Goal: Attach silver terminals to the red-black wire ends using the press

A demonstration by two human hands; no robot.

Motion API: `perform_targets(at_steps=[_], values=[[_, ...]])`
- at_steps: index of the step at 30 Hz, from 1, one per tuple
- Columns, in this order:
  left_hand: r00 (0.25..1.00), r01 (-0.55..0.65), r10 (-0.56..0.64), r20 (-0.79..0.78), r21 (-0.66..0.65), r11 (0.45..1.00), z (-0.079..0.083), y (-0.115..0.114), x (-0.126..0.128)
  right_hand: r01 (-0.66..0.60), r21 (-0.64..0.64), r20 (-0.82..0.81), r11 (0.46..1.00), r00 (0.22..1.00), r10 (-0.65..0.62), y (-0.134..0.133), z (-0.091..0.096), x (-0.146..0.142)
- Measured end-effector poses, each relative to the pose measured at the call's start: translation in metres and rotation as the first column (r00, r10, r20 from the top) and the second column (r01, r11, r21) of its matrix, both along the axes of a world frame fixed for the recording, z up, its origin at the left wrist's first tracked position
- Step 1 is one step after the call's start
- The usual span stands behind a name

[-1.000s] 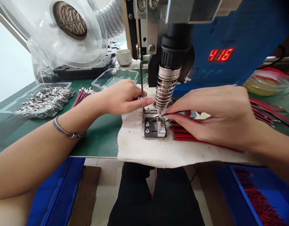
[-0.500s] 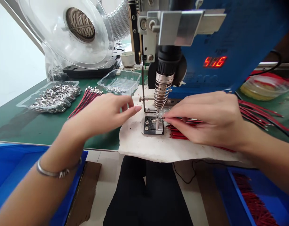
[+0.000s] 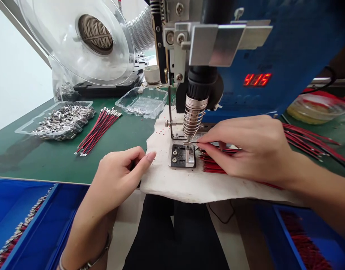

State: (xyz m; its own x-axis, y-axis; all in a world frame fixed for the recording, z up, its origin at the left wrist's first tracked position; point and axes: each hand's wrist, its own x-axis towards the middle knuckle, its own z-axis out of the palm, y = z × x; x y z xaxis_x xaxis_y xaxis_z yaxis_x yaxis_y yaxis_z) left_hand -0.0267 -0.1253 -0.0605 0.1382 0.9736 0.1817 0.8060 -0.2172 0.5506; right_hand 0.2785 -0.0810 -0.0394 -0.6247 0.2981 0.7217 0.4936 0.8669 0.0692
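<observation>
My right hand [image 3: 245, 144] pinches a thin dark wire [image 3: 194, 142] between thumb and forefinger. The wire's end meets a small metal terminal [image 3: 186, 143] under the tip of the spring-wrapped soldering head [image 3: 191, 129]. Just below sits a small black fixture plate [image 3: 178, 155] with a pale metal block at its right side. My left hand [image 3: 124, 174] hovers over the front table edge, at the left of the white cloth. Its thumb sticks out and its fingers curl loosely, a gap between them; nothing shows in it.
Red and black wires [image 3: 214, 161] lie beside the fixture. A bundle with metal ends [image 3: 98, 131] rests at left, near a tray of terminals [image 3: 62, 120]. Behind are another clear tray [image 3: 143, 101] and a fume hood [image 3: 62, 41]. Blue bins [image 3: 45, 225] stand below the table.
My left hand has drawn back from the fixture, down and to the left. My right hand stays at the soldering head, wire in its pinch. The red display went from 416 to 415.
</observation>
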Motion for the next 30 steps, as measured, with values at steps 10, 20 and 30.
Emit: perform_targets(at_steps=[10,20,30], values=[[1.0,0.0,-0.001,0.004,0.052,0.999,-0.006,0.0,-0.001,0.026,-0.018,0.044,0.999,0.999,-0.025,-0.001,0.001,-0.001],[1.0,-0.023,0.023,-0.009,0.014,1.0,0.003,0.0,0.006,0.034,0.012,0.019,0.999,0.999,-0.034,-0.002,0.003,-0.003],[1.0,-0.022,0.022,0.001,0.039,0.999,0.001,0.0,0.004,0.043,0.022,-0.007,0.999,0.999,-0.043,-0.003,0.002,-0.002]])
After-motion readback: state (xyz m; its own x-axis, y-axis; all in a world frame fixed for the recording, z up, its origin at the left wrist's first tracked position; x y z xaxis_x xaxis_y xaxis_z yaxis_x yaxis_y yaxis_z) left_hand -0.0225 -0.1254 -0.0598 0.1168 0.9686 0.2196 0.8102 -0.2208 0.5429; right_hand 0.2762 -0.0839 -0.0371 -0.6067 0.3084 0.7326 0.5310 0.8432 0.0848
